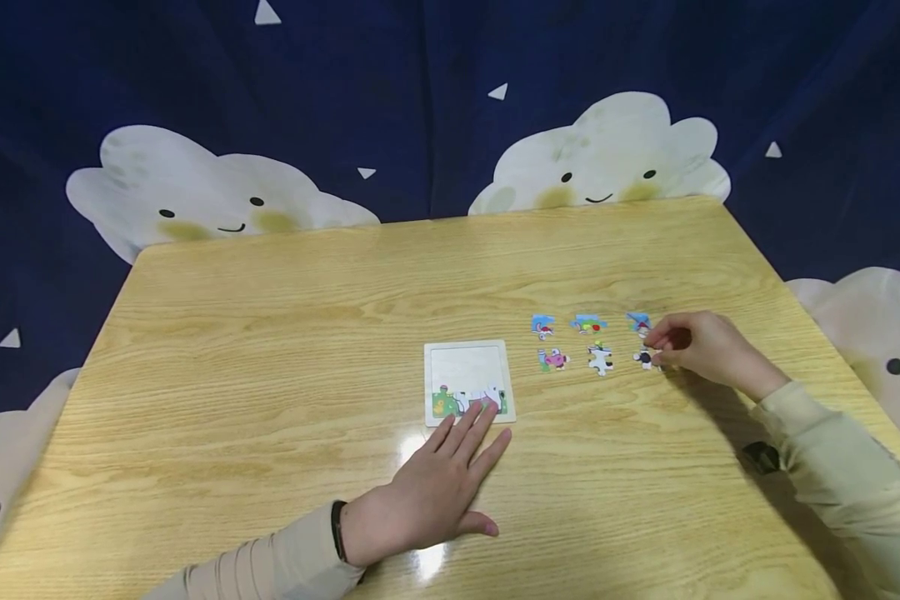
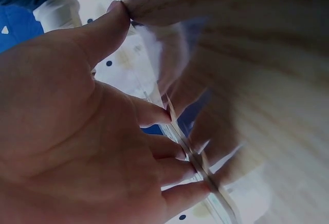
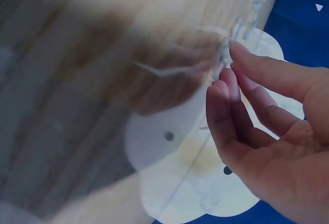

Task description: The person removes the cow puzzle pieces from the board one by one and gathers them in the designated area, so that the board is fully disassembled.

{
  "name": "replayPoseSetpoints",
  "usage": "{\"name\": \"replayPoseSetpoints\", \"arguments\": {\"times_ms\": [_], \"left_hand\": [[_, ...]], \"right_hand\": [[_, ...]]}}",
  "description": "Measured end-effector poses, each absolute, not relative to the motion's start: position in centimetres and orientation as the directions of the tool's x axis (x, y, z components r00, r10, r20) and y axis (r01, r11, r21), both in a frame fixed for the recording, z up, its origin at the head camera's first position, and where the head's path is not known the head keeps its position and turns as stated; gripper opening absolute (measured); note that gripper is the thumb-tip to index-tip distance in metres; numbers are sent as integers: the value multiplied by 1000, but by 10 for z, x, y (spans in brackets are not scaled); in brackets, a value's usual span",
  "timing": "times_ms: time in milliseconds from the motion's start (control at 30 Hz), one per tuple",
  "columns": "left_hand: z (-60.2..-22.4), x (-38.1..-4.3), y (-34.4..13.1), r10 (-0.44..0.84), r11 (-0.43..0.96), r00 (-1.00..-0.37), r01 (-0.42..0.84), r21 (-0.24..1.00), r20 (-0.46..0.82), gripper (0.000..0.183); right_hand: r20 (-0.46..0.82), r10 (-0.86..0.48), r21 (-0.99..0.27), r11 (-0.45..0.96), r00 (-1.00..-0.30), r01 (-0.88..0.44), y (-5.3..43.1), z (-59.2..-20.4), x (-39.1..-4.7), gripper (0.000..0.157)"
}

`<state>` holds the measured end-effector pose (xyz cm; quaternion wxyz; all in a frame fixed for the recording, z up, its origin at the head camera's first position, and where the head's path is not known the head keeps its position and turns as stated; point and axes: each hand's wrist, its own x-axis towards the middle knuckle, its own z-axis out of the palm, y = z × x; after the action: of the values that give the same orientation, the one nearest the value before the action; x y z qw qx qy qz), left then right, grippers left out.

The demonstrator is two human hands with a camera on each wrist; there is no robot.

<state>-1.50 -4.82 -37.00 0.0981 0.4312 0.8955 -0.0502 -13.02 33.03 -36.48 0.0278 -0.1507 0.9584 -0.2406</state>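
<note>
My left hand [image 1: 431, 492] lies straight-fingered on the tray [image 1: 467, 367]; my right hand [image 1: 703, 348], grip unclear, seems to pick a piece [image 1: 643, 359], probably to lift next.

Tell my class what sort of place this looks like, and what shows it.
Probably an indoor play or activity corner, perhaps for children: navy cloth printed with smiling clouds hangs beyond a wood-grain table, where a partly filled jigsaw tray and loose jigsaw pieces lie.

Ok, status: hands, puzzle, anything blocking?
Left hand at puzzle board's near edge. Right hand at black-and-white piece, grip unclear. Bottom row filled, bare above. Left fingers partly cover that row.
</note>
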Motion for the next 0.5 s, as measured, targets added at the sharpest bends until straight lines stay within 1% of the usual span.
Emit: {"name": "replayPoseSetpoints", "arguments": {"times_ms": [167,400,500], "left_hand": [[-371,-15,-48,765,620,-606,784,-3,-219,98],[-371,-15,-48,767,617,-606,787,-17,-211,98],[-371,-15,-48,765,619,-607,785,-14,-216,97]], "right_hand": [[54,-332,-489,813,-942,-315,322,-357,-126,17],[5,-399,-620,718,-917,-316,280,-354,-122,11],[-6,-457,-690,646,-890,-327,257,-358,-124,11]]}}
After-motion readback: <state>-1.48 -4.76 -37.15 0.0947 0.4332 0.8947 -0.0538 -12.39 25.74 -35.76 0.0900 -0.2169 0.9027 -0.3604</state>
